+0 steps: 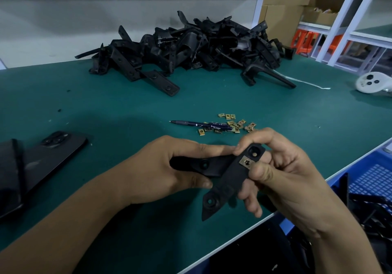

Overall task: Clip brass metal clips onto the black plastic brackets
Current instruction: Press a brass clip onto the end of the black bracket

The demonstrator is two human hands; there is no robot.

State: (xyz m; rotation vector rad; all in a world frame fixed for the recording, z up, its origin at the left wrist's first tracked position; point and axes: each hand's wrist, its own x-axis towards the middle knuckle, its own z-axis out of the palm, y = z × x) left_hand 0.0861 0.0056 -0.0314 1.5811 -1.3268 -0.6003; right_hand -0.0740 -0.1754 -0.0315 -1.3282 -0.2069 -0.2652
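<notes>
I hold a black plastic bracket (220,180) with both hands above the near part of the green table. My left hand (167,172) grips its left arm, fingers curled round it. My right hand (275,169) pinches the bracket's upper right end, thumb beside a brass clip (246,162) that sits on the bracket's edge. Several loose brass clips (231,124) lie on the mat just beyond my hands. A big pile of black brackets (191,48) is heaped at the back of the table.
A blue pen (201,124) lies among the loose clips. A black phone (55,152) and a dark object lie at the left. A white round device (372,81) sits far right. A blue crate (373,186) with black parts stands beyond the table's right edge.
</notes>
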